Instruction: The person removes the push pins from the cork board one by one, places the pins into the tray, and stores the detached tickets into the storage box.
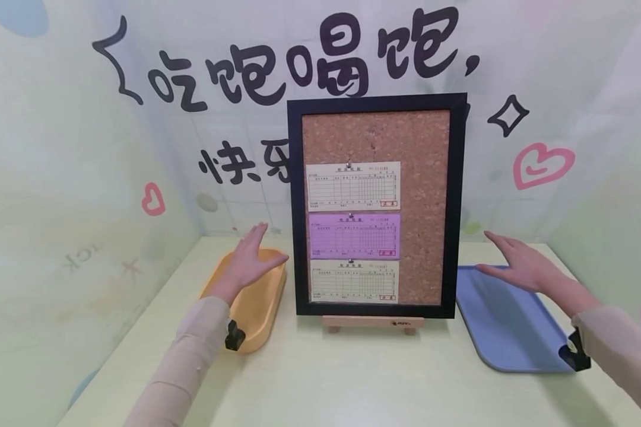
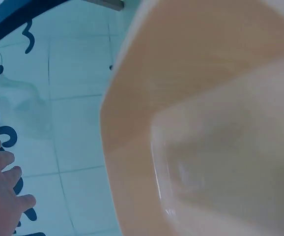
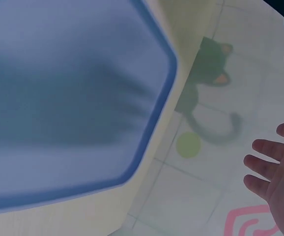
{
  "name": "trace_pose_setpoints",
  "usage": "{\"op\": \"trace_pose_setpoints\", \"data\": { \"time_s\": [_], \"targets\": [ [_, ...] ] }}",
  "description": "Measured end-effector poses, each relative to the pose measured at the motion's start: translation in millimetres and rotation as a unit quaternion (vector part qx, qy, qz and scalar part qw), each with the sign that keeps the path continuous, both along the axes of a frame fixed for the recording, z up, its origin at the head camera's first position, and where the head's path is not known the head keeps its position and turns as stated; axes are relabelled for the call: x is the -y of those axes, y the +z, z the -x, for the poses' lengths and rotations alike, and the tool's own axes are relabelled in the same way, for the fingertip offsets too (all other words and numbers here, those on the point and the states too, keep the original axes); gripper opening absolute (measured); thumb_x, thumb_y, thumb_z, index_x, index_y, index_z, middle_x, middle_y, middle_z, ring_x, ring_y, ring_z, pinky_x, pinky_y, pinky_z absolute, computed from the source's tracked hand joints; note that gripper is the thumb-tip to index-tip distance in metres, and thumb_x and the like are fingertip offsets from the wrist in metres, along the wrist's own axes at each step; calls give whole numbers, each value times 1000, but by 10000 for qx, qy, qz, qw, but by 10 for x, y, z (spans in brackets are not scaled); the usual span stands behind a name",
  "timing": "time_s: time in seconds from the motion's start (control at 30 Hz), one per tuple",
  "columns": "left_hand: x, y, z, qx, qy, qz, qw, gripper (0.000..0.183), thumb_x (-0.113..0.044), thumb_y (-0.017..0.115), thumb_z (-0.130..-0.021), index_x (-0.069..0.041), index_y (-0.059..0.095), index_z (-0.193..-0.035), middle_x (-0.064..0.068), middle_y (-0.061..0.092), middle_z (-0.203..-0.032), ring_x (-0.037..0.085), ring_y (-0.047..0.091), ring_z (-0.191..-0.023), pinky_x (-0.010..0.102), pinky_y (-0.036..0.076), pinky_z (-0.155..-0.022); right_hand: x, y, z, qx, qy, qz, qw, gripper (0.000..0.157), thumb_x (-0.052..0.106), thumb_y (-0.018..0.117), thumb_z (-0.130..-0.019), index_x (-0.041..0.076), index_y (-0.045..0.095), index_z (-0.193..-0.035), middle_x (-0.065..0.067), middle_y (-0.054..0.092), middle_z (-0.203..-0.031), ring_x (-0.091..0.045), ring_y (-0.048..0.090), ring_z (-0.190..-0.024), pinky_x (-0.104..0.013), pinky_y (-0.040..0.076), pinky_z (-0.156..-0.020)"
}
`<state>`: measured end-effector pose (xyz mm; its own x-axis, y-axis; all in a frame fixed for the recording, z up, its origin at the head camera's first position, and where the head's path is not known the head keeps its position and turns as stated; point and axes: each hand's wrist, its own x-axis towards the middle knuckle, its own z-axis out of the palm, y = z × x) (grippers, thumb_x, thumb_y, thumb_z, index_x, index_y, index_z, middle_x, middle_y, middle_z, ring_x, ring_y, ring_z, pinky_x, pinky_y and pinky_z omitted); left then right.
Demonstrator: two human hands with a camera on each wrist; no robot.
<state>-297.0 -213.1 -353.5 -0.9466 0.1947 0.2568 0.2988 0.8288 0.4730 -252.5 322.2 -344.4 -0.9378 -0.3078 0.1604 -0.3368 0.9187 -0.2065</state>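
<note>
My left hand (image 1: 246, 265) is held over the yellow tray (image 1: 271, 317), its fingers straight and the thumb spread toward the board. On the other side my right hand (image 1: 529, 270) hovers above the blue tray (image 1: 504, 326), fingers extended, holding nothing. Between them a black-framed cork board (image 1: 424, 207) stands upright on a small wooden easel (image 1: 374, 322). Three printed slips are pinned in a column on its left part: a white slip (image 1: 352, 193) on top, a purple slip (image 1: 354, 243) in the middle and a pale slip (image 1: 354, 287) at the bottom.
The pale table (image 1: 352, 379) runs back to a printed wall hanging (image 1: 235, 124) with large black characters and pink hearts. Side walls close in at left and right. A black wrist mount (image 1: 235, 336) sits on the left sleeve, another mount (image 1: 576, 353) on the right.
</note>
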Motion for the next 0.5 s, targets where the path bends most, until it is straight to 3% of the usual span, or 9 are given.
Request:
{"op": "trace_pose_setpoints", "data": {
  "time_s": [0.27,0.5],
  "targets": [
    [-227,227,-18,5,-104,-496,9987,96,-63,56,-76,-16,11,-147,6,12,-151,28,17,-136,48,20,-107,80,104,-6,-145,9,239,9996,79,45,55,-86,-8,27,-137,-35,35,-132,-50,33,-118,-61,28,-94],
    [-393,420,-22,-359,-226,-850,9955,91,-56,60,-77,-17,15,-146,9,28,-147,27,32,-130,48,26,-104,148,171,-5,-282,97,482,9984,76,40,58,-86,-8,28,-137,-33,36,-132,-48,35,-117,-61,29,-93]
  ]
}}
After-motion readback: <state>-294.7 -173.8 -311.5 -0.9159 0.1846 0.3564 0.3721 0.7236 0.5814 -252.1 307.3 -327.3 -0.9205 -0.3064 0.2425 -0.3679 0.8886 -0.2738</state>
